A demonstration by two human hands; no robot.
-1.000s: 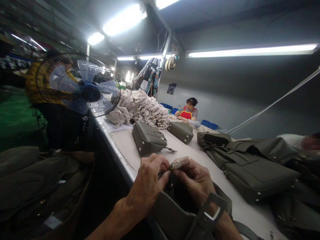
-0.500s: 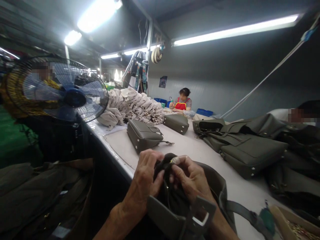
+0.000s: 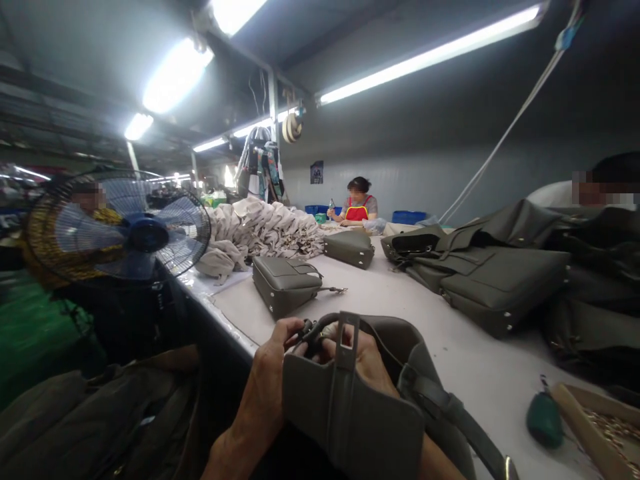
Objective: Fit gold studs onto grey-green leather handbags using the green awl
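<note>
A dark olive handbag is propped open in front of me, with its flap and a slotted metal plate on a strap facing me. My left hand is closed on the bag's rim at the left, thumb and fingers pinching dark material there. Inside the opening, my right hand is closed on the dark lining, partly covered by the flap and strap. A pale wrap shows on one of its fingers. Small metallic glints appear between the hands, too small to name. The shoulder strap hangs off to the right.
Finished-looking olive bags stand on the table, with more piled at right. A green-handled tool lies beside a box of small metal parts. Left are a fan and beige cloth pieces. Co-workers sit around.
The bag's flap and slotted strap have swung up and now cover part of my right hand. Both hands stay at the opening. The view has tilted upward a little.
</note>
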